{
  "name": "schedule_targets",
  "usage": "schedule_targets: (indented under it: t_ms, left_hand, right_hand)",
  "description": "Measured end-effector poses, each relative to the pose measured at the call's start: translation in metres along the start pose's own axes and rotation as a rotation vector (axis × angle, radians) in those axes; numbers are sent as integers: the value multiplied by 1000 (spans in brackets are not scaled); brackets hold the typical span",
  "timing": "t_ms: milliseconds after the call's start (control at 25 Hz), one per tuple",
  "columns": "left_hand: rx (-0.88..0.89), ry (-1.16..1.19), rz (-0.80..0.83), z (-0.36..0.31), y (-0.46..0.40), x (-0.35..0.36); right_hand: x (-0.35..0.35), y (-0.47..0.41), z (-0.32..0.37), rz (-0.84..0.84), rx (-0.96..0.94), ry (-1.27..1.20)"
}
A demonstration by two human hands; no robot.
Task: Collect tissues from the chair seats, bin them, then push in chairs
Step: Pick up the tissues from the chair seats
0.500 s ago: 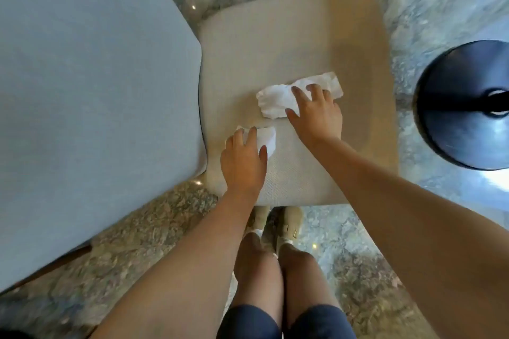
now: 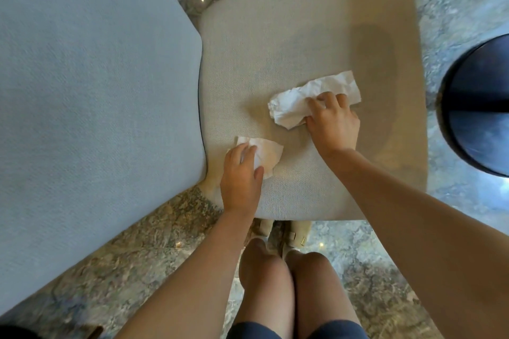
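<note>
Two crumpled white tissues lie on the beige chair seat point(image 2: 303, 22), which fills the middle of the view from above. The larger tissue point(image 2: 297, 102) sits toward the right side of the seat, about midway between its far and near edges, stretched out sideways. The right hand point(image 2: 334, 121) rests on it, fingers point(image 2: 321, 103) curled down over its middle and thumb tucked under its near edge, so the grip is closing on the paper, though the tissue is not lifted off the fabric. The smaller tissue point(image 2: 265, 153) lies close to the seat's left edge, nearer the front corner. The left hand point(image 2: 241, 173) covers its left part, fingers pressed flat on it and thumb lying along its near edge; whether this grip has truly pinched the paper cannot be told. The two tissues are well apart. A pale blue-grey upholstered surface point(image 2: 91, 91) butts against the seat's left edge. The person's knees and shoes show below the seat's front edge on the marbled floor point(image 2: 137, 264), and a dark round base point(image 2: 479, 107) stands on the floor to the right of the seat.
</note>
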State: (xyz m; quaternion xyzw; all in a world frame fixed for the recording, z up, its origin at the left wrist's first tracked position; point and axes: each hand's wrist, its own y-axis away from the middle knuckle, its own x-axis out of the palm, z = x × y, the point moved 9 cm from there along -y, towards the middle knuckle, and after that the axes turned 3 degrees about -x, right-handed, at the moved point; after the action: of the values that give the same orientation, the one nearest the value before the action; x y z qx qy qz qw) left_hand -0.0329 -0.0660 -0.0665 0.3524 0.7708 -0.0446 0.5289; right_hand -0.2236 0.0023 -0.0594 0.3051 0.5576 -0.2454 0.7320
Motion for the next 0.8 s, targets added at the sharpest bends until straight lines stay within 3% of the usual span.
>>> schedule_targets:
  t_ms: [240, 440, 680, 800]
  left_hand:
    - [53, 109, 11, -22, 4, -17]
    - [175, 153, -5, -97, 26, -79]
    - [451, 232, 71, -231, 92, -140]
    - [661, 153, 101, -293, 136, -159]
  right_hand:
    - [-21, 23, -18, 15, -27, -114]
    - [-116, 82, -49, -36, 99, -228]
    - [-250, 181, -103, -166, 304, -275]
    - [-294, 238, -126, -247, 444, -281]
